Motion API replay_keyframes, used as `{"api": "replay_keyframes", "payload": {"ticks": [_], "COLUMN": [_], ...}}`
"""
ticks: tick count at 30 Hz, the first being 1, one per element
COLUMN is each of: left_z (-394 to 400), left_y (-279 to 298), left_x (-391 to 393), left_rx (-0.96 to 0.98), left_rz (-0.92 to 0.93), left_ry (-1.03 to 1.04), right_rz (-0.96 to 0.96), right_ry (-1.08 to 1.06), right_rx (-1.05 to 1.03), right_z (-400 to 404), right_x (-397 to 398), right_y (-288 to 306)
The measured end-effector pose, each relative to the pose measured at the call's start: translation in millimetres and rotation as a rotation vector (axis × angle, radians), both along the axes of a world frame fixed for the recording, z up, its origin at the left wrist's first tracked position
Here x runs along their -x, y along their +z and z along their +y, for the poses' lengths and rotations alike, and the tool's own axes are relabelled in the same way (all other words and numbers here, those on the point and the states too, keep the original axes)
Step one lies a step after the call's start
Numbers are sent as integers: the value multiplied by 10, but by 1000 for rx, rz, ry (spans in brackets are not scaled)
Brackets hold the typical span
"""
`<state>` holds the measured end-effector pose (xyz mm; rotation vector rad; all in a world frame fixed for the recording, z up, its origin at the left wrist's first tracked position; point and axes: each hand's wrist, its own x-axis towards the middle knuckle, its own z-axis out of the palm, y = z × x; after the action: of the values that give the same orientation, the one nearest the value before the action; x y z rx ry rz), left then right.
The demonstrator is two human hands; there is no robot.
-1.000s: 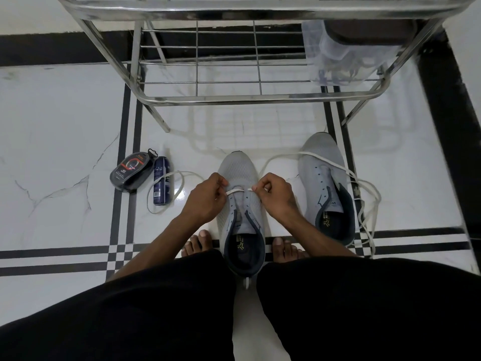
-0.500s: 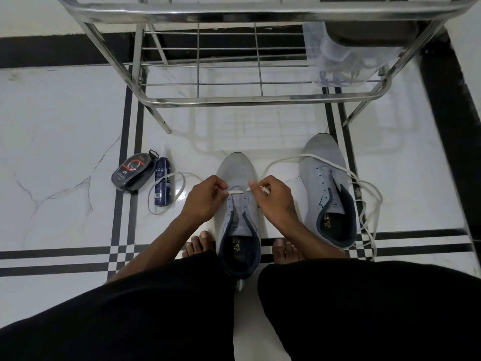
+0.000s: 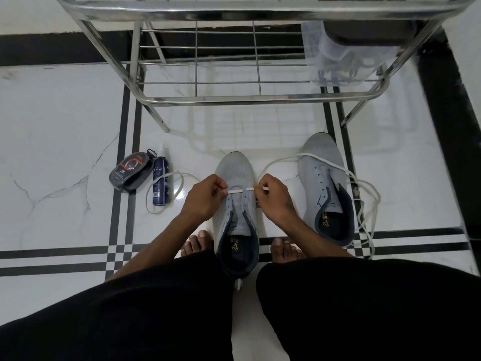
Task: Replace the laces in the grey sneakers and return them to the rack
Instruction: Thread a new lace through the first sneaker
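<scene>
The person sat over a grey sneaker (image 3: 235,204) that stood on the white tiled floor (image 3: 65,142) between their bare feet, toe pointing at the metal rack (image 3: 234,99). The left hand (image 3: 203,201) pinched one end of a white lace (image 3: 235,190) at the shoe's left edge, fingers curled round it. The right hand (image 3: 273,198) pinched the other side at the right edge, its fingers likewise curled. A short stretch of lace ran flat across the front eyelets between them.

The second sneaker (image 3: 325,186) stood just to the right, with more white lace trailing over it and looping on the floor beside it. Left of the hands lay a small dark spray bottle (image 3: 160,183) with a black polish case (image 3: 131,171) next to it. A clear plastic bag (image 3: 346,61) sat on the rack's lower shelf at the right.
</scene>
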<state>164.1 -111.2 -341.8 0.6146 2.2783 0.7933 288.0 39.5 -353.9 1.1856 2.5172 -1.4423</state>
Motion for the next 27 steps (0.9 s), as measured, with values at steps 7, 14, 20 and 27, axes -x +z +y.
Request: {"api": "replay_keyframes", "payload": {"ticks": [7,14,20,27], "left_z": [-13,-90,-68,-102], "left_y": [19,-6,0,164], "left_x": [26,29,31,106], "left_rx": [-43,-169,-148,-77], "left_rz": [-121,-298,-240,-4], "left_ry": [28,105,84,-56], "right_rz": [40,36,28,-24], "right_ry": [-95,-81,-94,48], "right_rx": [84,97,105,-225], "right_z": [-11,-24,-13,-32], "right_x": [-9,-5,-2,34], "right_y": [-36,28,32,199]}}
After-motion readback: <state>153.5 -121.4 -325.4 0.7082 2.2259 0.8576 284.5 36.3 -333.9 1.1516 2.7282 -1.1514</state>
